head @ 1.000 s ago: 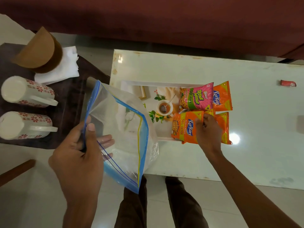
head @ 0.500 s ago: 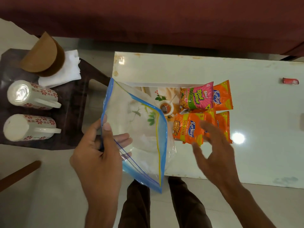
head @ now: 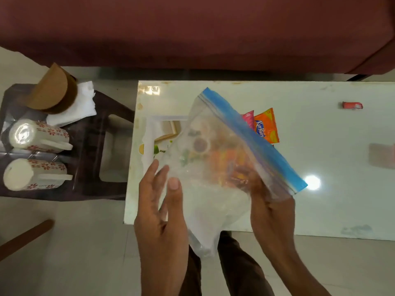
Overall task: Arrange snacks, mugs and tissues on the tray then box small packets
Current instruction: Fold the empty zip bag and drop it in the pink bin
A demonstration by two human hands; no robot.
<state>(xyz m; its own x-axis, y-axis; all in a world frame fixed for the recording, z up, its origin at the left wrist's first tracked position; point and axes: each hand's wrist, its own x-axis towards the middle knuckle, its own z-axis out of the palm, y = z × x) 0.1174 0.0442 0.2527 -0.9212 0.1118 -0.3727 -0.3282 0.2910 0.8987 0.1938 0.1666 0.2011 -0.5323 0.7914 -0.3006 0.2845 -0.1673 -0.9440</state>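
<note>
A clear zip bag [head: 215,195] with a blue seal strip hangs over the picture-printed white tray [head: 149,129] on the white table [head: 333,201]. My left hand [head: 160,212] pinches its left edge, thumb on top. My right hand [head: 272,208] grips the right side near the seal, fingers showing through the plastic. An orange Kurkure packet [head: 266,127] and a pink packet [head: 248,116] peek out beyond the strip; other packets are blurred behind the bag. Two flowered white mugs [head: 36,135] [head: 32,174] lie on a dark stool [head: 92,159] at left, beside white tissues [head: 74,105].
A brown holder [head: 51,90] rests on the tissues. A small red packet [head: 352,105] lies at the table's far right. A maroon sofa [head: 192,33] runs along the back. A wooden bar [head: 23,238] crosses the floor at lower left. My legs are below the table edge.
My right hand left the orange packets and took hold of the bag's right side. The bag moved right and turned, so it now covers the tray and most packets.
</note>
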